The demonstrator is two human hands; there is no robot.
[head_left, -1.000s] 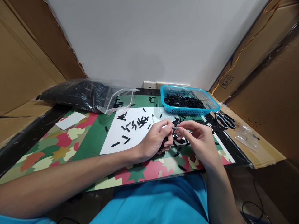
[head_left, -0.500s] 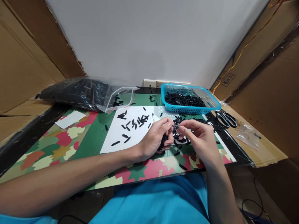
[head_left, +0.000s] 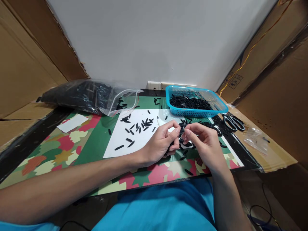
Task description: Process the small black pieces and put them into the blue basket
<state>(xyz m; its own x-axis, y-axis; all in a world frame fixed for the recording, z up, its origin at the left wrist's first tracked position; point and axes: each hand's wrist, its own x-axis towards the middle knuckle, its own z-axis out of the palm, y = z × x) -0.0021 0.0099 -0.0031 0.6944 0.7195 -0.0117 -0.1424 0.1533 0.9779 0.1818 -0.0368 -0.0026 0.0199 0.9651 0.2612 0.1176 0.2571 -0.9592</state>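
- left hand: fingers curled around a bunch of black pieces, which show dark between the fingers; thumb laid against the index finger. whether anything sits under the thumb cannot be told.
- right hand: thumb and index finger drawn close at the tips, facing the left hand across a narrow gap. whether a piece is pinched there cannot be told.
- position: both hands are above the near part of the worktop, right of center.
- loose pieces: small, black and elongated; scattered on the white sheet left of the hands.
- pile: similar black pieces, denser, beside and behind the right hand, partly hidden by it.
- basket: blue, perforated, upright behind the hands; holds a layer of black pieces.
- bag: clear, zip-type, filled with dark contents; lies at the back left, its mouth toward the white sheet.
- scissors: lie to the right of the basket.
- small clear bag: lies on cardboard at far right.
- paper scrap: white, flat, at left in front of the bag.
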